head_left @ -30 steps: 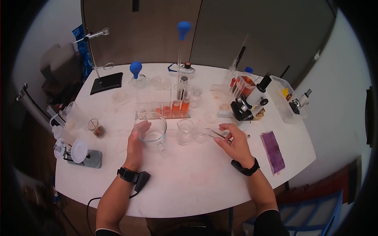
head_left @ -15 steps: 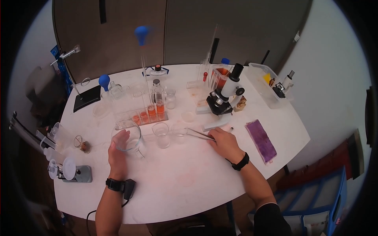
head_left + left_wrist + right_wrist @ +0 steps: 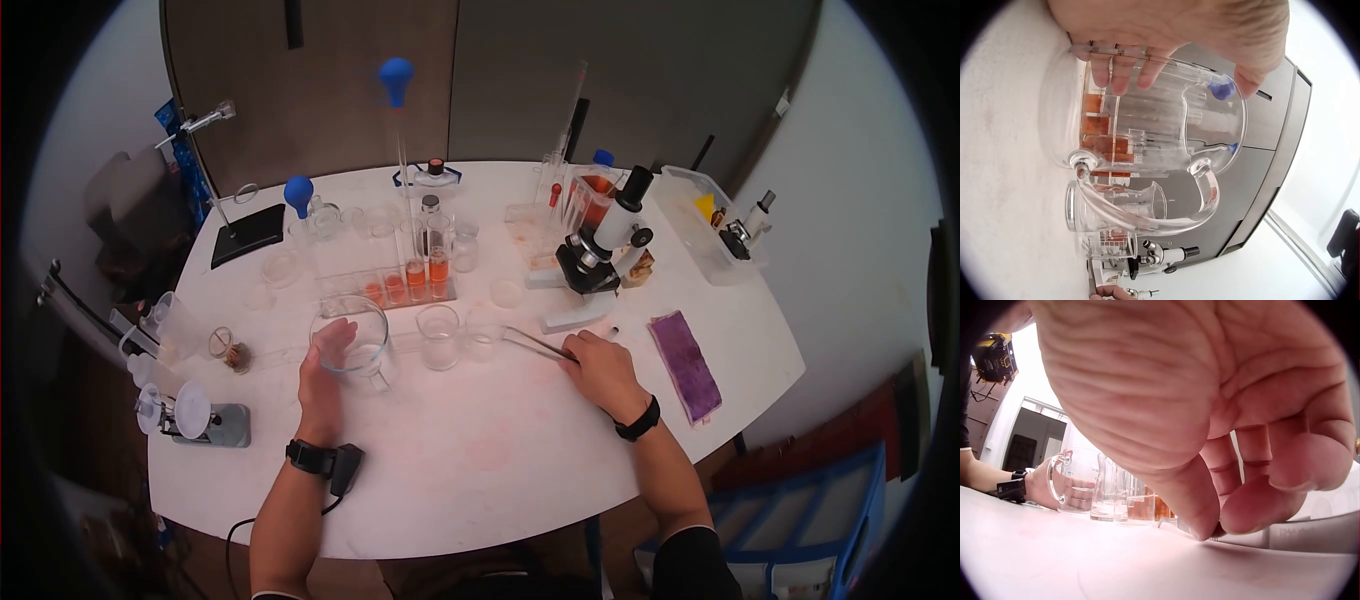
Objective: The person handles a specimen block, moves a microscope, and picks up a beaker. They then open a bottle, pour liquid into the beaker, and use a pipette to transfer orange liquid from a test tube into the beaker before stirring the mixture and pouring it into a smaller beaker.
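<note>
My left hand [image 3: 320, 392] holds a clear glass jug [image 3: 362, 352] from its left side, the jug upright on the table. The left wrist view shows several fingers of this hand [image 3: 1179, 28] behind the jug's wall [image 3: 1147, 119] and the thumb at its rim; the handle faces away from the palm. My right hand [image 3: 608, 382] pinches one end of metal tweezers [image 3: 542, 346] low over the table, their tips pointing left at a small glass vessel [image 3: 484, 345]. Thumb and forefinger of that hand [image 3: 1204, 425] meet in the right wrist view. A beaker [image 3: 438, 348] stands between jug and small vessel.
A test tube rack [image 3: 330, 298] with orange liquid stands behind the jug. The microscope [image 3: 600, 250] is behind my right hand, a purple cloth [image 3: 685, 365] to its right. At the left are a balance [image 3: 228, 426] and a stand [image 3: 248, 237].
My right hand has lowered from beside the tweezers and now pinches their end. My left hand stays on the jug. The head view has swung to the right and partly back.
</note>
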Tool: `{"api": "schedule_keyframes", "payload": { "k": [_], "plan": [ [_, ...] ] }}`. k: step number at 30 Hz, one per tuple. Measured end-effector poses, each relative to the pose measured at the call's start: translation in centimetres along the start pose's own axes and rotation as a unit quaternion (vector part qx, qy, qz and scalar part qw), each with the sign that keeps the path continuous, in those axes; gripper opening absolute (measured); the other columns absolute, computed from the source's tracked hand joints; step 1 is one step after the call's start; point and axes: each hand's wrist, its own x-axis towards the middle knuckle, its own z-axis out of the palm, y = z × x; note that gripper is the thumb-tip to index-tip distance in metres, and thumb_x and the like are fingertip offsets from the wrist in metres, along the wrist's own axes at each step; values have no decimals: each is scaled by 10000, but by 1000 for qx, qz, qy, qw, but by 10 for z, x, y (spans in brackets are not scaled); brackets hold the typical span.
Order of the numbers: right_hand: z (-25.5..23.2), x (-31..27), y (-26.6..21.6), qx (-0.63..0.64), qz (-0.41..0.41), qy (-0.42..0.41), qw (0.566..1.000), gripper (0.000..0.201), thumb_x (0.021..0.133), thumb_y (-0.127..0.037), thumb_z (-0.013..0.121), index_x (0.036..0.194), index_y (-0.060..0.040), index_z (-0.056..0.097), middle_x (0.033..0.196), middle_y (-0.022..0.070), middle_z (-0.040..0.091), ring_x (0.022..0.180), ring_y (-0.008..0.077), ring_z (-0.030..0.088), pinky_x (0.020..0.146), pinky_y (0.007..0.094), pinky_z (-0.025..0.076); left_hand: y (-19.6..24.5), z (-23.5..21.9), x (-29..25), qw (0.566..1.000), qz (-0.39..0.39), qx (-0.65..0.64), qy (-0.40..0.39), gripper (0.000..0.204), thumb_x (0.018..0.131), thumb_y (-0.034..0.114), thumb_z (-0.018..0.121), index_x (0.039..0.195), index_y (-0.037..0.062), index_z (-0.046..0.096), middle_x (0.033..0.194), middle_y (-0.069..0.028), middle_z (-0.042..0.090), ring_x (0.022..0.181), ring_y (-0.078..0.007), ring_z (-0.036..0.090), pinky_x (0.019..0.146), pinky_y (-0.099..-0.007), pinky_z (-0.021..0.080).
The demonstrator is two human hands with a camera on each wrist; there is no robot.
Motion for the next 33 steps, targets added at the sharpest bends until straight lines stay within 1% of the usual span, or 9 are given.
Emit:
{"api": "schedule_keyframes", "payload": {
  "k": [4, 14, 19, 22, 25, 28, 33],
  "plan": [
    [-6, -4, 3, -13, -11, -10, 1000, 119, 852, -157, 669, 910, -65, 621, 891, 90, 623, 778, 337, 640, 659, 448, 514, -1, -1, 1, 1000, 4, 2, -4, 674, 967, 514, 349, 1352, -21, 490, 1355, -142, 544, 1310, -263, 455, 1148, -396, 257],
    [-22, -38, 19, -59, -9, -22, 998, 120, 842, -166, 674, 893, -75, 615, 856, 77, 614, 737, 317, 643, 625, 430, 517, 3, 3, 0, 1000, -11, 10, 11, 691, 952, 534, 364, 1341, -20, 503, 1364, -160, 542, 1310, -266, 461, 1143, -394, 265],
    [-38, -58, 39, -82, -7, -24, 996, 126, 824, -162, 681, 889, -75, 618, 829, 74, 609, 728, 312, 643, 616, 424, 514, 3, 2, 0, 1000, -10, 11, 5, 702, 948, 544, 368, 1342, -22, 500, 1365, -161, 542, 1315, -272, 457, 1143, -393, 265],
    [-43, -68, 50, -99, 11, -22, 995, 129, 809, -162, 694, 870, -72, 624, 819, 80, 611, 718, 313, 643, 609, 423, 511, 2, 1, -1, 1000, -12, -7, 2, 695, 945, 509, 402, 1351, -51, 467, 1370, -180, 515, 1336, -286, 429, 1164, -409, 244],
    [-48, -76, 57, -102, 24, -21, 994, 134, 800, -159, 703, 858, -68, 624, 812, 85, 617, 719, 320, 644, 607, 426, 511, 6, 4, -1, 1000, -20, -7, 6, 697, 947, 513, 399, 1353, -50, 463, 1371, -179, 511, 1342, -283, 420, 1167, -408, 235],
    [-51, -79, 63, -110, 41, -19, 993, 144, 794, -156, 711, 853, -61, 620, 807, 93, 625, 718, 332, 643, 604, 431, 509, 5, 2, -1, 1000, -16, 15, 0, 702, 953, 553, 356, 1359, -5, 484, 1376, -148, 530, 1321, -265, 446, 1140, -394, 264],
    [-49, -77, 75, -107, 63, -1, 992, 161, 790, -158, 718, 849, -51, 611, 802, 113, 635, 707, 356, 639, 601, 443, 506, 4, 3, -1, 1000, -12, 12, 5, 693, 955, 540, 363, 1352, -15, 486, 1367, -142, 534, 1313, -265, 452, 1144, -395, 262]
  ]
}}
